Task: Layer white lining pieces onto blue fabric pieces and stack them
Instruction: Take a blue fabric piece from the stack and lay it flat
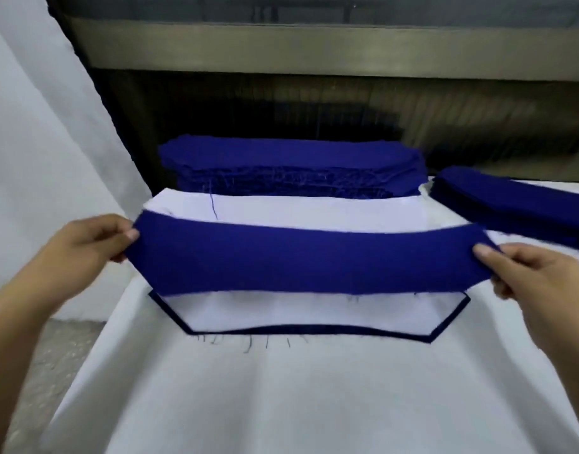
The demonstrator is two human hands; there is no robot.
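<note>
While your left hand [84, 244] and right hand [527, 280] are each pinching one end of the blue fabric piece [307, 260], thumbs on top, you are holding it stretched just above the white lining piece [281, 314] lying on the counter [281, 404]. A blue stack [291, 165] is sitting at 12 o'clock, and another blue pile [517, 204] at 2 o'clock.

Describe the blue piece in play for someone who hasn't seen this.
On the white-covered table, look in front of the tall blue stack. The blue piece is the only one held in the air, pinched at each end by the left hand and right hand.
</note>
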